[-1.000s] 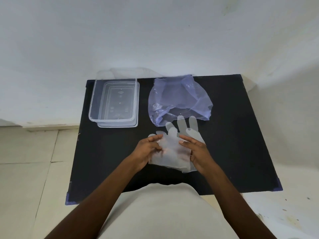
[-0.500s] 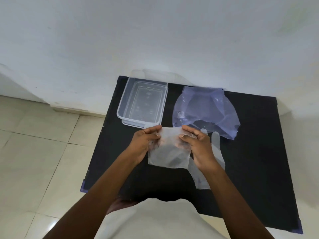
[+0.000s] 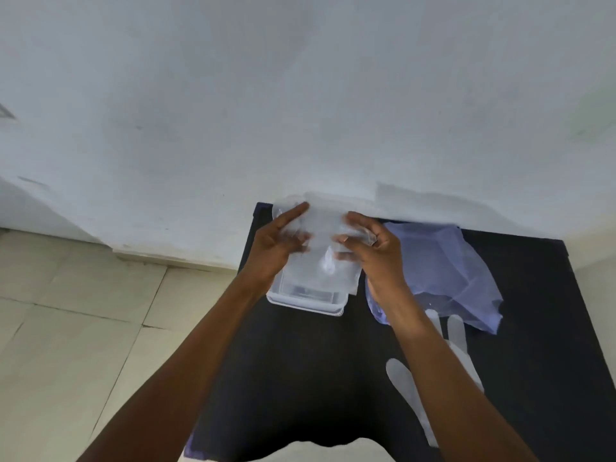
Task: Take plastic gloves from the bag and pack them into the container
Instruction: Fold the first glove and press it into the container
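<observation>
abutting a white wall (image 3: 300, 95), black table (image 3: 300, 378) over tiled floor (image 3: 66, 328).

Motion blur smears the folded glove (image 3: 325, 241) between both hands, hiding its edges. It masks most of the container (image 3: 308, 300). The right forearm covers part of a second glove (image 3: 405, 385) on the counter (image 3: 300, 361).

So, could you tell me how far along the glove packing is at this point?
Done: gloves are out of the purple bag. In hand: the left hand and right hand hold a folded plastic glove over the clear container, not yet released. Left: another glove lies on the black table.
</observation>
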